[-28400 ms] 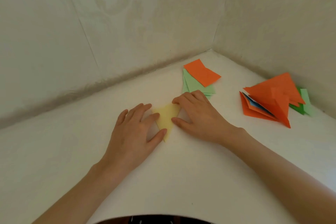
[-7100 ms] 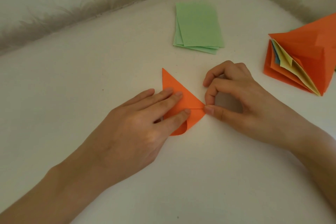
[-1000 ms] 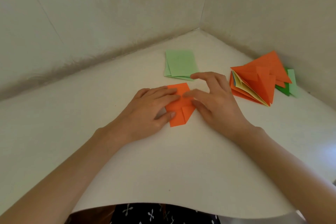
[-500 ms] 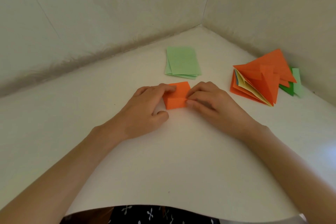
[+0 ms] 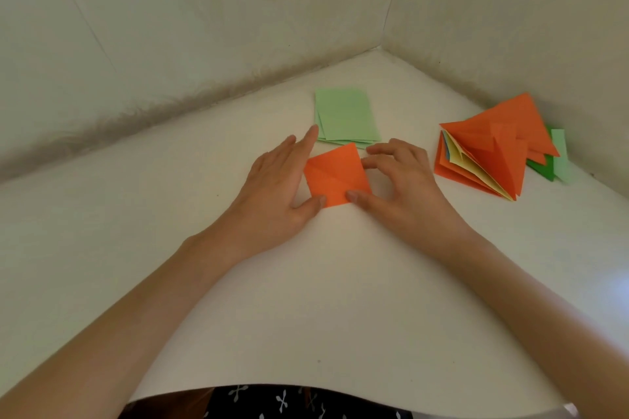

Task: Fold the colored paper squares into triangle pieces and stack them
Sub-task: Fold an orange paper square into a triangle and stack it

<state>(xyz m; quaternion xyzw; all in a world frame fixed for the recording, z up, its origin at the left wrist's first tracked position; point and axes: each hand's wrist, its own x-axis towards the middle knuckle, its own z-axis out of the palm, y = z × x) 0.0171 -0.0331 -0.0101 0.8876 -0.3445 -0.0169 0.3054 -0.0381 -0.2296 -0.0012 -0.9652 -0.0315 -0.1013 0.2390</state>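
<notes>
— Where's the orange paper [image 5: 335,175]?

— Flat on the white surface [image 5: 306,299], around the middle and toward the far corner. It is folded to a small four-sided shape with a diagonal crease across it.

— And the hands?

— One on each side. The left hand [image 5: 275,187] lies along its left edge with fingers straight and the thumb tip touching the near-left edge, so that grip is released. The right hand [image 5: 398,187] has its thumb tip on the near corner and bent fingertips at the right edge. I can't tell whether that grip pinches the paper or only presses it.

— What else is there?

— A light green stack of sheets [image 5: 345,117] lies just beyond the orange paper, nearer the far corner. By the right edge, against the wall, is a pile of folded pieces [image 5: 493,153], orange on top with yellow and blue layers showing. A dark green piece [image 5: 541,168] is tucked behind it.
</notes>
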